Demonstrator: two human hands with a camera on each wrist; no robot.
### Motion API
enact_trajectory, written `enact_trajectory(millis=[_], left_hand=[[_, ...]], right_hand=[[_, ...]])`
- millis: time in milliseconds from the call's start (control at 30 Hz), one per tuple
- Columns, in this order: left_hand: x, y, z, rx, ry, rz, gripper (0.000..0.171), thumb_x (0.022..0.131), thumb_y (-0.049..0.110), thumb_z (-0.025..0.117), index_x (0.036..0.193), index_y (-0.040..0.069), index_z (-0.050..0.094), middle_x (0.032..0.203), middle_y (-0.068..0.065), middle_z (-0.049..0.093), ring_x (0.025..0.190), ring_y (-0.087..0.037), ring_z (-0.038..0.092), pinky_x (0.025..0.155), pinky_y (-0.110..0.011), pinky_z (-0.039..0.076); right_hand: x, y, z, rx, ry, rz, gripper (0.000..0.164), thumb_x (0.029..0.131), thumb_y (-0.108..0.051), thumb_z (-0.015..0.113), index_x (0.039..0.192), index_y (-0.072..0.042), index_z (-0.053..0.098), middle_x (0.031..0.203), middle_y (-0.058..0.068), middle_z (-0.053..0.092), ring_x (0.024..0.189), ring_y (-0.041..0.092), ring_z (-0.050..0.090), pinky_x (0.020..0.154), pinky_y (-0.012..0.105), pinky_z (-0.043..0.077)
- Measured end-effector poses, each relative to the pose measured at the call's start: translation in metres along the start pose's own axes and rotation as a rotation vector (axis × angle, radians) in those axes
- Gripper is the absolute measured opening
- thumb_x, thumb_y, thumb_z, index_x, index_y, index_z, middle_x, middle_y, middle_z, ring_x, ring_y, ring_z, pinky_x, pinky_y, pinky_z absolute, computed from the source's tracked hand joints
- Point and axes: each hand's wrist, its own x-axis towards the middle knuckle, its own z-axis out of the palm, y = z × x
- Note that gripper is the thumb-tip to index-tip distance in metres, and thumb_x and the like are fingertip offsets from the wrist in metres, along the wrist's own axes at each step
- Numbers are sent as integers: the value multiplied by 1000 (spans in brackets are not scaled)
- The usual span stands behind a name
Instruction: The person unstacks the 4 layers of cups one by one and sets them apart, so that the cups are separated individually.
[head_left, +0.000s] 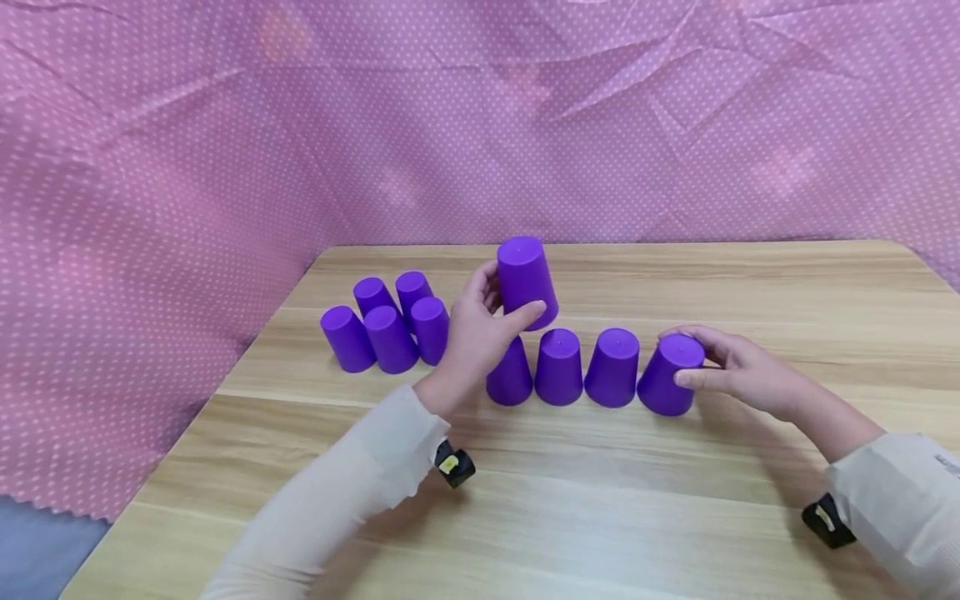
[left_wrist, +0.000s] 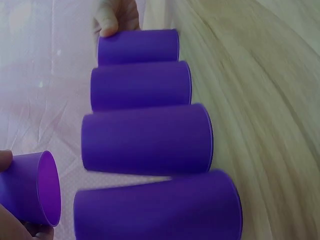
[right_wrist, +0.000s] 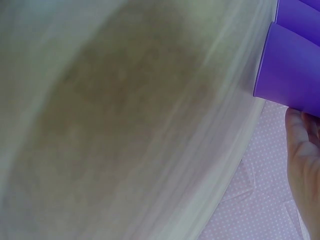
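Observation:
My left hand (head_left: pixel 476 329) grips an upside-down purple cup (head_left: pixel 525 279), held up off the table behind a row of purple cups. In the left wrist view the held cup (left_wrist: pixel 25 187) shows its open rim. The row has a left cup (head_left: pixel 510 375) partly behind the left hand, then two middle cups (head_left: pixel 558 368) (head_left: pixel 612 368), all mouth down. At the right end, my right hand (head_left: pixel 742 371) holds the last cup (head_left: pixel 663 383) between thumb and fingers; that cup leans slightly. The right wrist view shows the fingers against this cup (right_wrist: pixel 292 70).
To the left stands a cluster of several upside-down purple cups (head_left: pixel 390 342), set in two rows close together. All rest on a wood-grain table (head_left: pixel 585 500). Pink dotted cloth (head_left: pixel 480 125) hangs behind and on the left side.

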Motion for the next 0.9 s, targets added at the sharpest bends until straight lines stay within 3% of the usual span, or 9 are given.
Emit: enact_trajectory(millis=[533,900], left_hand=[[-6,0,-61,37,142,-7,59,78,13,74,130,9,45,123,-8,58,114,-17,55,100,-27,43],[-6,1,-106,49,259,-31,60,79,6,71,132,4,42,122,-13,55,112,-20,54,100,-30,43]], right_hand=[[1,1,0,24,-10,-43,44,90,-8,58,130,3,44,112,-13,59,104,-4,53,84,12,46],[1,1,0,8,-12,-12,45,90,-11,59,131,0,44,115,-2,59,105,-4,52,85,12,45]])
